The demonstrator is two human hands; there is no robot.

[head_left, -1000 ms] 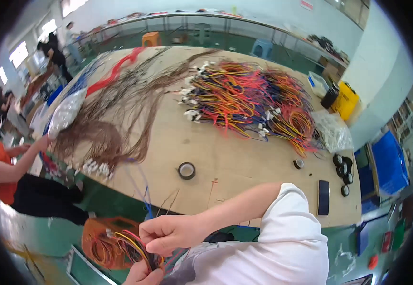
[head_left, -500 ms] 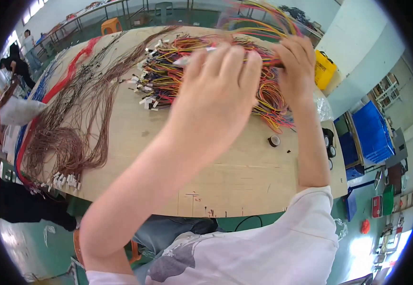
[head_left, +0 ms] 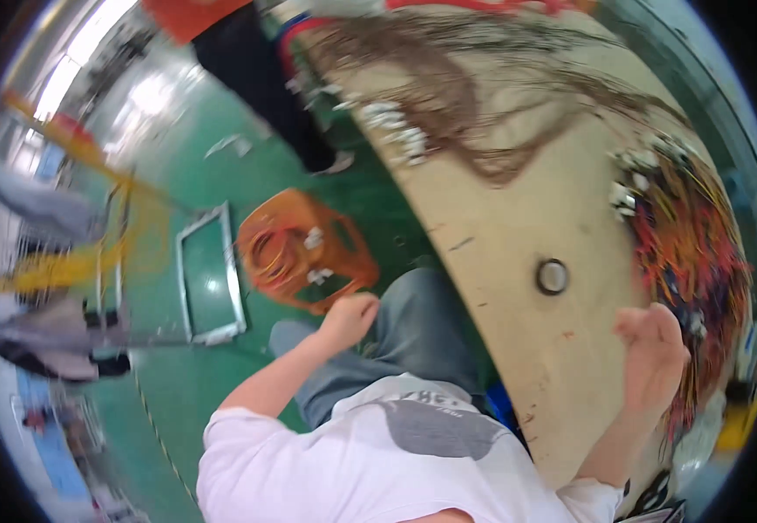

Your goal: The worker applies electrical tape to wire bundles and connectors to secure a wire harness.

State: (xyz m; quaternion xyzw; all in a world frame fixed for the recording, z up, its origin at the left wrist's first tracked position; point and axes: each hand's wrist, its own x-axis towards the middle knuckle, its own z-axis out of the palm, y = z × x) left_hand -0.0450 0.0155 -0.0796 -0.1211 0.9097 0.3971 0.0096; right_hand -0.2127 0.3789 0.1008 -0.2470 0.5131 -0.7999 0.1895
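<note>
My left hand (head_left: 349,321) is closed in a loose fist above my lap, beside the near edge of an orange stool (head_left: 359,248). Nothing shows protruding from it. A small coil of red and yellow wires (head_left: 279,255) with white connectors (head_left: 313,237) lies on the stool seat. Over the right part of the table, my right hand (head_left: 655,362) has its fingers curled in, slightly blurred, and I see nothing in it. Just beyond it spreads a large pile of multicoloured wire harnesses (head_left: 692,235) with white connectors at one end.
A roll of dark tape (head_left: 552,276) lies on the wooden table (head_left: 500,227). Long brown wires (head_left: 465,96) stretch across its far part. A person in dark trousers (head_left: 252,74) stands at the far edge. A metal frame (head_left: 232,270) is left of the stool.
My view has swung left, bringing the stool and floor into sight. My hands have come apart and left the wire pile's middle; the left is down by the stool, the right beside the pile.
</note>
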